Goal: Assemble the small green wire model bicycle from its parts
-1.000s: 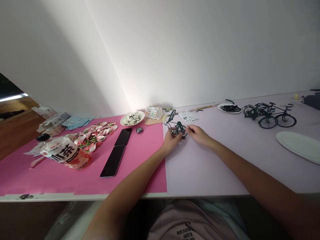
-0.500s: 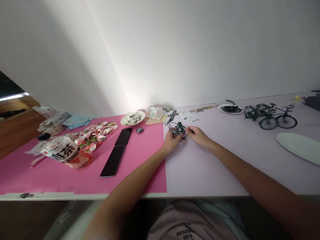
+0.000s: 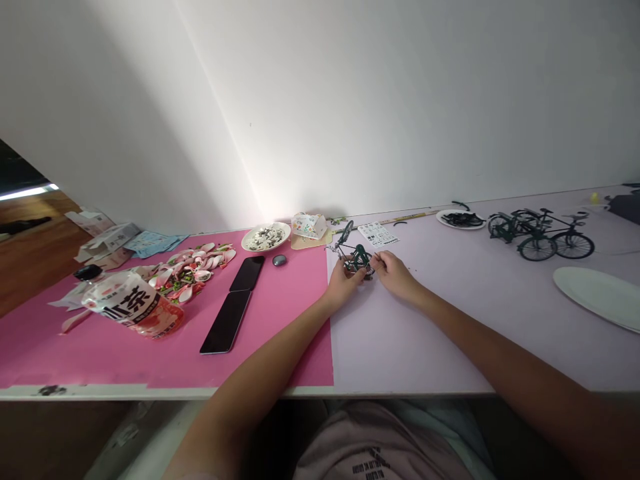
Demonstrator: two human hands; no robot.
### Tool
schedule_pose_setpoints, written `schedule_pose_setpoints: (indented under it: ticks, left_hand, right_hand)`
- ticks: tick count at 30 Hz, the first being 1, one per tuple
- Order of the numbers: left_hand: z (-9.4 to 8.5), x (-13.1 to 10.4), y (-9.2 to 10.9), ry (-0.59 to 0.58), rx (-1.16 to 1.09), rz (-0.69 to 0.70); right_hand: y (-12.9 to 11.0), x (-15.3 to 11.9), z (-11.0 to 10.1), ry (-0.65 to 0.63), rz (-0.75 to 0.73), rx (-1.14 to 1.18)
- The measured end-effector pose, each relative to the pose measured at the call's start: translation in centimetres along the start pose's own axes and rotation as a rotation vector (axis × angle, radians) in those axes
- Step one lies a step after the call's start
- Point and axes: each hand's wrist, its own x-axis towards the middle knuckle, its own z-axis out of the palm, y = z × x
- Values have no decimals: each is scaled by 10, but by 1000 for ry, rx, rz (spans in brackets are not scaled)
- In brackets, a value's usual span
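Note:
A small dark green model bicycle point(image 3: 359, 253) is tilted over the pale lilac part of the table, its front wheel pointing away. My left hand point(image 3: 342, 287) is closed around its lower frame. At the rear wheel, my right hand point(image 3: 398, 275) has thumb and fingers pressed together, right beside the bicycle. Whatever those fingertips pinch is too small or too hidden to name. A white sheet with small printed pictures point(image 3: 379, 234) lies just behind the bicycle.
Several assembled model bicycles point(image 3: 537, 246) stand to the right, near a plate of black parts point(image 3: 442, 217) and a white oval plate point(image 3: 600, 293). To the left are two black phones point(image 3: 227, 323), a mouse point(image 3: 279, 261), a bowl of small pieces point(image 3: 245, 243) and a drink bottle point(image 3: 135, 303).
My right fingers have shifted slightly, and the dark piece that showed at their tips is now mostly out of sight. My left hand and the bicycle stay in place.

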Motion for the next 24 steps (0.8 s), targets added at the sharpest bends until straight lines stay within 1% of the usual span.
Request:
schedule_pose_setpoints:
  ticks: [4,11,19,24]
  left_hand:
    - [-1,-1,-1,-8,28,21]
    - [-2,0,0,1,5,18]
    - [-3,0,-2,20,-33,-9]
    - [-3,-1,1,37,0,13]
  right_hand:
    - [-1,-3,5,40,-28,-4]
    - [-6,-6,7,43,-33,32]
    - [-16,-7,0,8,34,82]
    - [-20,-5,-7,45,11,89]
